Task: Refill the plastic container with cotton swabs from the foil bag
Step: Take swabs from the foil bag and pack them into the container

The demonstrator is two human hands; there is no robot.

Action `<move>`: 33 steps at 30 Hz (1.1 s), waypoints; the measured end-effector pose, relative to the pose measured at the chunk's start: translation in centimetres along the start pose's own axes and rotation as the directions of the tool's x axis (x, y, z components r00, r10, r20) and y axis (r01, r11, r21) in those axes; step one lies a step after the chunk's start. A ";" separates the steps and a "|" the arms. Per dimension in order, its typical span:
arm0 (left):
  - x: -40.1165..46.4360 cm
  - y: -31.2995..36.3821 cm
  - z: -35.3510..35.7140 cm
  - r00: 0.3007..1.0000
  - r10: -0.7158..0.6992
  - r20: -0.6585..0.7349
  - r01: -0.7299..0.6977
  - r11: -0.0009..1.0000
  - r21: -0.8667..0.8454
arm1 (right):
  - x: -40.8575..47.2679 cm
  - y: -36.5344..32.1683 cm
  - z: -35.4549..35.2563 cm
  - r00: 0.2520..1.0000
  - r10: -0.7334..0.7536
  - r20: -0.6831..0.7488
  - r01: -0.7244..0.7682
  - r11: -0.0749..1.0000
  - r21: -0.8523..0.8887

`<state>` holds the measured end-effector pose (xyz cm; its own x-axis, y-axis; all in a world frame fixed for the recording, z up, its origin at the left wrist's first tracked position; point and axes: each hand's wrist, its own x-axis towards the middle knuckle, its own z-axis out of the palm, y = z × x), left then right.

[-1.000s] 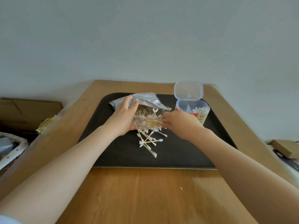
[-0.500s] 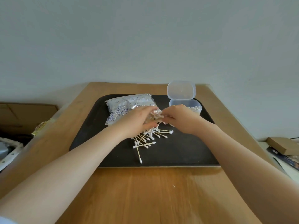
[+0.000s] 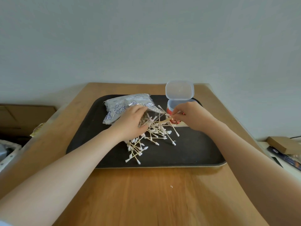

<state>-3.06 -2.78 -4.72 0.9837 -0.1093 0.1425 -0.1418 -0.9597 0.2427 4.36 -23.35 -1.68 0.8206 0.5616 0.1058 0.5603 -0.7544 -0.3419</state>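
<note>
A silver foil bag (image 3: 123,106) with blue print lies on the black tray (image 3: 195,154), its open mouth facing right. Several cotton swabs (image 3: 146,141) with wooden sticks are scattered on the tray in front of the bag. My left hand (image 3: 130,123) rests over the bag's mouth and the pile, fingers curled among swabs. My right hand (image 3: 192,115) pinches a few swabs beside the clear plastic container (image 3: 172,105), whose hinged lid (image 3: 179,89) stands open. The hand hides most of the container's body.
The tray sits on a wooden table (image 3: 146,196) against a pale wall. A cardboard box (image 3: 24,116) and a basket (image 3: 6,150) lie off the left edge. A small brown box (image 3: 283,144) and dark papers lie at the right.
More swabs have spilled from the bag onto the tray and spread toward me. My right hand has lifted a few swabs toward the container. The left hand stays at the bag's mouth.
</note>
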 end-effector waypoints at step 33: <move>1.6 5.1 -0.2 0.888 -0.440 0.135 -0.007 -0.307 -0.952 | -0.4 -5.0 3.4 0.953 -0.059 -0.297 0.183 0.893 0.412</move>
<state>-2.21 -7.78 -3.10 0.9507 0.2899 -0.1099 -0.0682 0.5416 0.8379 0.82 -18.69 -3.18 0.7826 0.4787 0.3979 0.6043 -0.4309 -0.6702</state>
